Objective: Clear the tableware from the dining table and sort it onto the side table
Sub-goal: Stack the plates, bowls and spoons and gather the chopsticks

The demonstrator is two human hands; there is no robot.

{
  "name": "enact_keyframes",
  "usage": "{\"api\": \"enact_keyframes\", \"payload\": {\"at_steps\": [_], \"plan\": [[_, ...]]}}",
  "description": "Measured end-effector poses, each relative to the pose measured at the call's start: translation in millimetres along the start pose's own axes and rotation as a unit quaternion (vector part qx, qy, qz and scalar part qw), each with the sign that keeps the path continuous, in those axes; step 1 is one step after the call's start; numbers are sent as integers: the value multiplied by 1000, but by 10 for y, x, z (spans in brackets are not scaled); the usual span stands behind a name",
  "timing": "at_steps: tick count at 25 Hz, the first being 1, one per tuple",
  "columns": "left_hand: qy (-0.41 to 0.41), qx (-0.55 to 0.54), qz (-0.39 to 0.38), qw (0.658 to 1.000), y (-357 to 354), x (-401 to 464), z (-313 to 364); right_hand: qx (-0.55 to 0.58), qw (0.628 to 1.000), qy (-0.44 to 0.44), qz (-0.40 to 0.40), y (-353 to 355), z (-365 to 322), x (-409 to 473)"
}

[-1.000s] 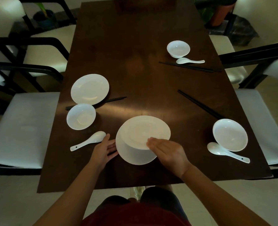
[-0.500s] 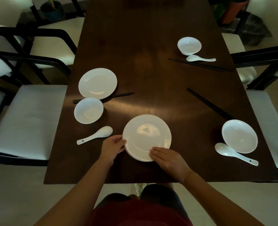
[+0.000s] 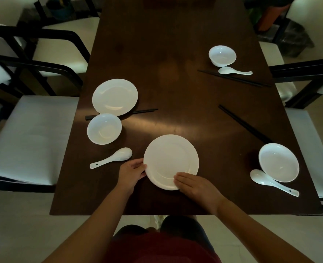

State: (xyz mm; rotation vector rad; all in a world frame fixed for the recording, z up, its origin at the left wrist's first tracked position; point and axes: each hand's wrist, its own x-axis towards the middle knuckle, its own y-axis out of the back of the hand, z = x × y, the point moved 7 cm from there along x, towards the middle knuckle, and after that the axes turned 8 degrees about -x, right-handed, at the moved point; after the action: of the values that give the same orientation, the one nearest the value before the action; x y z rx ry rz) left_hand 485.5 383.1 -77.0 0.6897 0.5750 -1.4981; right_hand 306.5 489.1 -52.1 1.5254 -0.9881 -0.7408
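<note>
Round glossy white plate (image 3: 171, 160) on dark wood table (image 3: 166, 54), rim clamped in both hands' grip (image 3: 131, 171) (image 3: 194, 185).

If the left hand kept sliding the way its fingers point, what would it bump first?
The left hand already touches the near plate; its fingers point right, so it would probably just push that plate.

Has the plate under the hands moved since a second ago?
Yes. The plate was tilted up on edge; now it lies flat on the table, held by both the left hand and right hand.

No legible text, labels or numbers anywhere.
</note>
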Motion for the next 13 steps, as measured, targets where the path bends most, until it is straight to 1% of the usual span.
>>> {"api": "enact_keyframes", "payload": {"at_steps": [4,6,9,13], "plan": [[-19,1,10,1000,3,-28,15,-9,999,39,2,75,35,166],[-26,-8,17,999,26,-37,12,-20,999,45,11,156,112,323],[-28,-20,37,999,86,-40,9,-77,996,32,37,285,354,672],[-39,-10,44,998,153,-13,41,-120,992,-6,25,451,756,1452]]}}
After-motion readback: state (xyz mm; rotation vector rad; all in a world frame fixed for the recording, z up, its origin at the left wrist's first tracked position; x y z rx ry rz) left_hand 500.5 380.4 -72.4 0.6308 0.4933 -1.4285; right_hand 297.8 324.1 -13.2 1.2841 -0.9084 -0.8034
